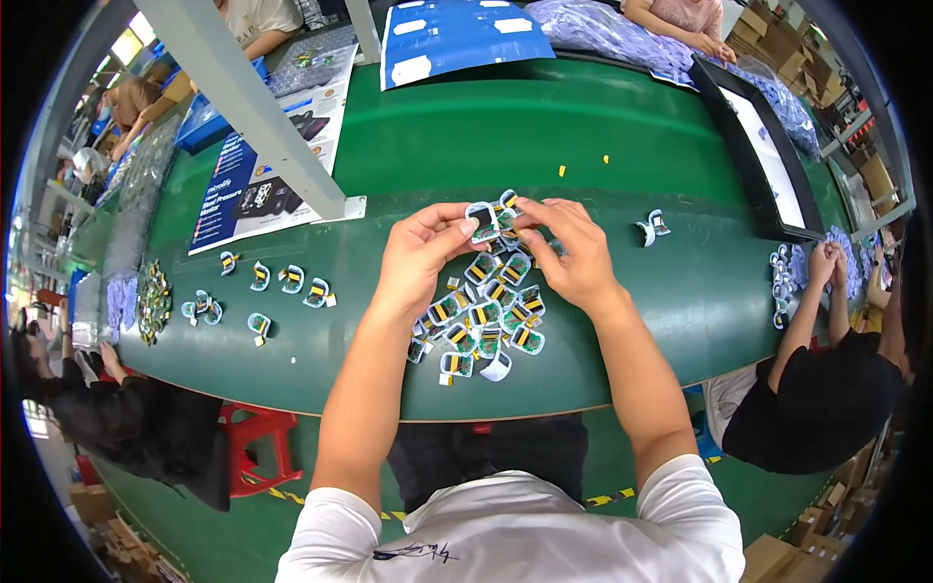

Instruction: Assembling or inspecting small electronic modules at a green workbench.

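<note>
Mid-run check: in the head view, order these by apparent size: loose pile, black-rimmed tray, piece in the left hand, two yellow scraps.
Largest to smallest:
1. Black-rimmed tray
2. Loose pile
3. Piece in the left hand
4. Two yellow scraps: too alike to rank

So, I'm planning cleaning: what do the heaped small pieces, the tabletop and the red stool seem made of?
Small pieces: flat green faces suggest circuit-board laminate; smooth pale rims, perhaps plastic. Tabletop: perhaps rubber or vinyl, satin, from its soft sheen. Red stool: probably moulded plastic, smooth, from its even colour.
</note>
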{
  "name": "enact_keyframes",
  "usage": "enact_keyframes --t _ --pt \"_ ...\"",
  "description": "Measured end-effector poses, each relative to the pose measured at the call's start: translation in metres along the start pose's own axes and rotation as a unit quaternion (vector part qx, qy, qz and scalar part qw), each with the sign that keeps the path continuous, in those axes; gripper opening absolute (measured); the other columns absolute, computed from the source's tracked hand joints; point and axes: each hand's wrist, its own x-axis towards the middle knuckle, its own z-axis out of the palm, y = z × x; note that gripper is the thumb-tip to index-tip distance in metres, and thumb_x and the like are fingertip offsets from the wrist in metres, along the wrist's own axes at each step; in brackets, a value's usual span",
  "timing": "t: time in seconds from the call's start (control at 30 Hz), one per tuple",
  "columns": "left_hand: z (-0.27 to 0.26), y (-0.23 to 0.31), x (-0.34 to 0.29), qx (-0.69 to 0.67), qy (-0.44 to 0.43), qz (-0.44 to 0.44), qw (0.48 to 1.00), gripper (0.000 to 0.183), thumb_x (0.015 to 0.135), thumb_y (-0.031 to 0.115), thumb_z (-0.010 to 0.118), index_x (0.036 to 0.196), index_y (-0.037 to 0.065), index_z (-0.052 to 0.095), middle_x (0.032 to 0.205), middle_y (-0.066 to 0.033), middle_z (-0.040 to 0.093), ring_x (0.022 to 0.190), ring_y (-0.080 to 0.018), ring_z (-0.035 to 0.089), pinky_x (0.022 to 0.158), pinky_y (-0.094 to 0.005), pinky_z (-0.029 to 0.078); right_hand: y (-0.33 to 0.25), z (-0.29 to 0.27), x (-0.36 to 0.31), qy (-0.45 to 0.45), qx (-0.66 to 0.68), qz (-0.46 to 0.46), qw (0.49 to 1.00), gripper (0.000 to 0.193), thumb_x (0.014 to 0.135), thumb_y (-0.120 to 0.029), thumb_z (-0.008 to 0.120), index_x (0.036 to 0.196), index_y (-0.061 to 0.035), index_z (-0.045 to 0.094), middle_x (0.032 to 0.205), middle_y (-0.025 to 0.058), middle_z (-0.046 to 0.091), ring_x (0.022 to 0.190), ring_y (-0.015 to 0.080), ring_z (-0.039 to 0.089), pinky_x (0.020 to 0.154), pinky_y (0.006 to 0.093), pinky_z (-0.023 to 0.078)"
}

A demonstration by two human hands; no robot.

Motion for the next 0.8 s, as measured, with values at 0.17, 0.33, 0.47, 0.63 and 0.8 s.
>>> enact_keyframes --t 0.17,0.33,0.47,0.63,0.8 --pt "-0.001 -0.001 0.000 -0.046 0.004 -0.022 0.999 0.027 0.099 0.008 0.070 0.123 -0.005 0.069 0.110 -0.0115 0.075 0.096 -0.0183 0.073 0.093 -0.0342 0.061 -0.005 0.002 -0.001 0.008 0.085 0.019 0.996 0.040 0.085 0.006 0.075 0.123 -0.0062 0.071 0.103 0.0099 0.078 0.091 0.0291 0.072 0.088 0.0401 0.054" --pt "0.000 -0.002 0.002 -0.047 0.004 -0.032 0.998 0.026 0.099 0.009 0.071 0.122 -0.004 0.069 0.110 -0.0117 0.076 0.095 -0.0184 0.073 0.094 -0.0348 0.060 -0.005 0.000 0.001 -0.035 0.072 -0.076 0.994 0.030 0.083 0.007 0.076 0.110 -0.0046 0.072 0.101 0.0087 0.076 0.090 0.0291 0.071 0.083 0.0396 0.054" --pt "-0.003 -0.005 0.003 -0.019 -0.004 -0.034 0.999 0.026 0.099 0.008 0.070 0.123 -0.003 0.069 0.109 -0.0102 0.075 0.098 -0.0189 0.073 0.093 -0.0346 0.060 -0.008 0.007 0.000 -0.023 0.117 -0.058 0.991 0.027 0.082 0.005 0.079 0.107 -0.0044 0.073 0.100 0.0087 0.076 0.088 0.0270 0.072 0.081 0.0389 0.053" --pt "0.002 -0.004 0.003 0.029 0.018 -0.023 0.999 0.026 0.099 0.006 0.071 0.123 -0.004 0.070 0.106 -0.0075 0.075 0.096 -0.0152 0.071 0.091 -0.0305 0.058 -0.009 0.002 0.000 -0.032 0.117 -0.033 0.992 0.023 0.081 0.004 0.079 0.102 -0.0047 0.075 0.099 0.0081 0.076 0.088 0.0262 0.072 0.080 0.0385 0.054" --pt "0.003 -0.009 0.002 0.186 0.024 0.050 0.981 0.022 0.101 0.003 0.068 0.122 -0.003 0.073 0.104 -0.0062 0.075 0.095 -0.0108 0.068 0.088 -0.0267 0.055 -0.014 0.001 0.000 -0.059 0.097 -0.022 0.993 0.019 0.083 0.004 0.078 0.099 -0.0064 0.077 0.098 0.0074 0.075 0.091 0.0263 0.071 0.079 0.0383 0.053"
